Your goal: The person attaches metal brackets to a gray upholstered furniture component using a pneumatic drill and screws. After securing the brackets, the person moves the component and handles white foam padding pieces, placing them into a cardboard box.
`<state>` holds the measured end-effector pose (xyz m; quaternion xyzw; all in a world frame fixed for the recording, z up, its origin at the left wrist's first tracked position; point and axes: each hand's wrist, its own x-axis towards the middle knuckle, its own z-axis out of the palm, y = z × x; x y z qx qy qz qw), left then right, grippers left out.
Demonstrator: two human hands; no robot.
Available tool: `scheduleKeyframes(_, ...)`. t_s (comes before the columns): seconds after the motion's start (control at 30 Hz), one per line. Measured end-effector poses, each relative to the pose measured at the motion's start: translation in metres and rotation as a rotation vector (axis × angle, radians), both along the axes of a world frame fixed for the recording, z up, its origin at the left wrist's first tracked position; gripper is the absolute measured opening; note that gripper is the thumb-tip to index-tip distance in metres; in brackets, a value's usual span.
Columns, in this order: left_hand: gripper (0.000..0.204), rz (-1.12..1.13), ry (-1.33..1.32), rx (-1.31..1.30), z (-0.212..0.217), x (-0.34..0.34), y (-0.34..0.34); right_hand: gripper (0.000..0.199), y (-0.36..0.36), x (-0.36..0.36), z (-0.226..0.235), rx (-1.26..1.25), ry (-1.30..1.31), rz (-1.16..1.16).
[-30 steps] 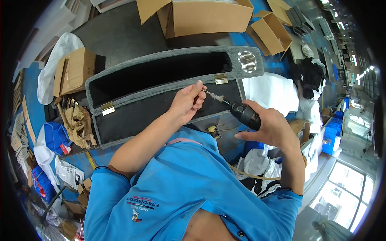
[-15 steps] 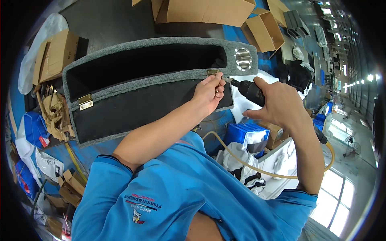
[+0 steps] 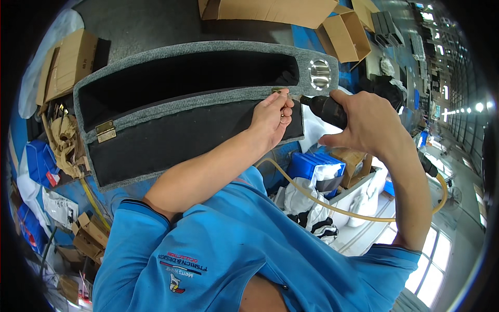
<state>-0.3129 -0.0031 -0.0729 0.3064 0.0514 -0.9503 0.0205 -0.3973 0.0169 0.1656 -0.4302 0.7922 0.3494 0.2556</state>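
Observation:
A long grey fabric-covered storage box point(image 3: 171, 49) lies opened, with a black interior and a round shiny metal cup holder point(image 3: 319, 74) set in its right end. Its black-lined lid point(image 3: 187, 140) is folded out toward me. Brass hinges join the two: a left hinge point(image 3: 106, 131) and a right hinge point(image 3: 277, 90). My left hand point(image 3: 271, 118) is closed in a pinch beside the right hinge; what it holds is too small to name. Wrapped round a black air screwdriver point(image 3: 327, 112), my right hand point(image 3: 366, 122) points the bit leftward at those fingertips.
A yellow air hose point(image 3: 332, 209) loops from the tool across my front. Cardboard boxes point(image 3: 270, 11) stand beyond the storage box, and another carton point(image 3: 73, 65) is at the left. Nearer right are blue bins point(image 3: 312, 166) and white-wrapped items.
The storage box's right end sits slightly farther right and up in view. My right hand and the screwdriver have shifted a little right; my left hand keeps its pinch at the hinge.

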Motion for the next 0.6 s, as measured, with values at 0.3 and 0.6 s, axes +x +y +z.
scheduleKeyframes(0.3,0.046,-0.14,0.504,0.162,0.011,0.005,-0.002,0.063,-0.032,0.0,-0.005,0.038,-0.003,0.169)
scheduleKeyframes(0.6,0.063,-0.18,0.564,0.097,0.032,0.006,-0.005,0.064,-0.042,0.011,-0.018,0.12,0.094,0.284)
